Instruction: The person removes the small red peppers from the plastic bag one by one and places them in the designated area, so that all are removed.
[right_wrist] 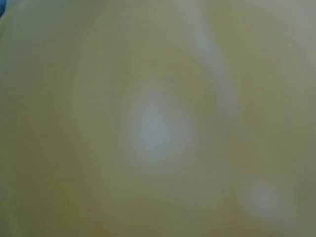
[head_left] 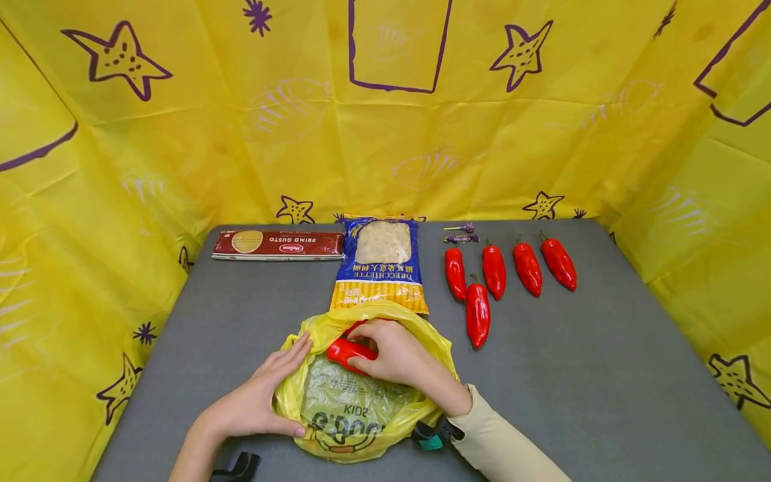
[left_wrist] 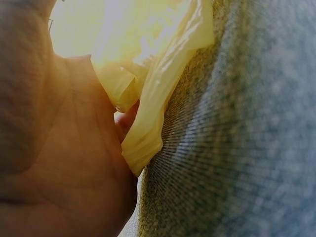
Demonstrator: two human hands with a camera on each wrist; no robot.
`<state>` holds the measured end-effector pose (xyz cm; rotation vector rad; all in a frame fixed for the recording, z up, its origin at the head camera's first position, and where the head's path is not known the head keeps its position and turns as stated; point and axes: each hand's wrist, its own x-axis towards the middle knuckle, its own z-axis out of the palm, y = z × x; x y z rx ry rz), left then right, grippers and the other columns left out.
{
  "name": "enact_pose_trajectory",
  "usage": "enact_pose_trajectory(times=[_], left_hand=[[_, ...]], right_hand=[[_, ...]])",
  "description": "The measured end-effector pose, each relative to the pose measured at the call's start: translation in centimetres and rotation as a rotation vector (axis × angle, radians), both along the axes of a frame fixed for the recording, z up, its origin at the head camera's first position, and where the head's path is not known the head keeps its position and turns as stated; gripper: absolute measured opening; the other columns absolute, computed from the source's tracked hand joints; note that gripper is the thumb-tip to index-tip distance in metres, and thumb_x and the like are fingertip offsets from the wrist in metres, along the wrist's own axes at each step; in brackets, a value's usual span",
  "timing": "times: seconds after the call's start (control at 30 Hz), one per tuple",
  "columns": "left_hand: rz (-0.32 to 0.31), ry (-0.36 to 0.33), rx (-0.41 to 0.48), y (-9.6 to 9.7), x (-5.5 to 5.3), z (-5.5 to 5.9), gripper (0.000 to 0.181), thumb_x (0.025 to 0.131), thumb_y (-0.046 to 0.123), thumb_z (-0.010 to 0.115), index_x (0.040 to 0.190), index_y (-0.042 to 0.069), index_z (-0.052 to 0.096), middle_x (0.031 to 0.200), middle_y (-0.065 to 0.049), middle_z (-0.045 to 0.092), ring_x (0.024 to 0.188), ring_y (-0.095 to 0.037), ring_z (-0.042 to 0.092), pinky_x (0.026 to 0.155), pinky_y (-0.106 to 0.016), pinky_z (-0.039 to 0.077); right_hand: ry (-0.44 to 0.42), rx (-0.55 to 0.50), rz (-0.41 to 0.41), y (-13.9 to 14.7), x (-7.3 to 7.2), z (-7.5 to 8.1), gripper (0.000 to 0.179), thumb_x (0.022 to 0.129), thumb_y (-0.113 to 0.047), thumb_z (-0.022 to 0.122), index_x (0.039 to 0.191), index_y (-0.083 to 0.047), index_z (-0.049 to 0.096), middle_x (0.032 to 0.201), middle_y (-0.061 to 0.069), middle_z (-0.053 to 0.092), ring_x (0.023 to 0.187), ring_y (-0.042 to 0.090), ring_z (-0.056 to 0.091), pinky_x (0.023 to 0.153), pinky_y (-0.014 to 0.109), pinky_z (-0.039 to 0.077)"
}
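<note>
A yellow plastic bag [head_left: 355, 442] lies on the grey table with its mouth spread wide. My right hand [head_left: 394, 355] reaches into that mouth and grips a red pepper [head_left: 342, 351]. A bit of another red thing shows just behind this pepper, mostly hidden. Along the bag's left rim rests my left hand [head_left: 255, 395], thumb and fingers spread apart against the plastic. In the left wrist view, a fold of the bag [left_wrist: 158, 98] hangs beside the palm [left_wrist: 74, 148]. Blurred yellow plastic [right_wrist: 158, 187] fills the right wrist view and hides the right hand there.
Several red peppers [head_left: 478, 314] lie to the right. Behind the bag is a blue and yellow orecchiette packet [head_left: 379, 268], with a dark red pasta packet [head_left: 277, 246] to its left. A lollipop [head_left: 460, 228] and a purple wrapped sweet [head_left: 461, 239] lie near the back edge.
</note>
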<state>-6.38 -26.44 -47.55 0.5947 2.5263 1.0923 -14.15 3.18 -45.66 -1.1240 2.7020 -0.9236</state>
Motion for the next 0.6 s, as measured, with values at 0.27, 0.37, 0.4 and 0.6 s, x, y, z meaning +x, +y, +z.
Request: enact_pose_trajectory(times=[0.27, 0.37, 0.4, 0.6], left_hand=[[-0.018, 0.036, 0.000, 0.21, -0.01, 0.26, 0.131, 0.072, 0.056, 0.095, 0.172, 0.023, 0.017, 0.180, -0.002, 0.010, 0.151, -0.038, 0.026, 0.110, -0.078, 0.031], [-0.017, 0.036, -0.001, 0.23, -0.01, 0.30, 0.131, 0.072, 0.056, 0.095, 0.172, 0.023, 0.017, 0.180, -0.002, 0.011, 0.151, -0.038, 0.026, 0.110, -0.078, 0.032], [-0.017, 0.036, -0.002, 0.23, -0.01, 0.30, 0.131, 0.072, 0.056, 0.095, 0.172, 0.023, 0.018, 0.180, -0.002, 0.011, 0.151, -0.038, 0.026, 0.111, -0.077, 0.032], [-0.017, 0.033, -0.007, 0.24, -0.06, 0.19, 0.131, 0.072, 0.058, 0.094, 0.172, 0.024, 0.017, 0.180, -0.002, 0.011, 0.152, -0.038, 0.026, 0.111, -0.077, 0.032]], right_hand=[[-0.047, 0.010, 0.012, -0.43, 0.35, -0.37, 0.036, 0.092, -0.030, 0.082, 0.124, -0.013, 0.076, 0.112, -0.003, 0.078, 0.095, 0.010, 0.067, 0.090, 0.028, 0.056], [-0.059, 0.001, 0.011, -0.46, 0.34, -0.46, 0.036, 0.092, -0.029, 0.083, 0.123, -0.014, 0.076, 0.110, -0.003, 0.077, 0.090, 0.008, 0.064, 0.086, 0.026, 0.055], [-0.061, -0.002, 0.011, -0.46, 0.34, -0.49, 0.035, 0.092, -0.029, 0.083, 0.123, -0.014, 0.076, 0.109, -0.004, 0.077, 0.089, 0.007, 0.064, 0.085, 0.025, 0.055], [-0.062, -0.010, 0.011, -0.42, 0.35, -0.49, 0.035, 0.092, -0.027, 0.082, 0.123, -0.014, 0.076, 0.107, -0.004, 0.077, 0.086, 0.006, 0.062, 0.082, 0.025, 0.054]])
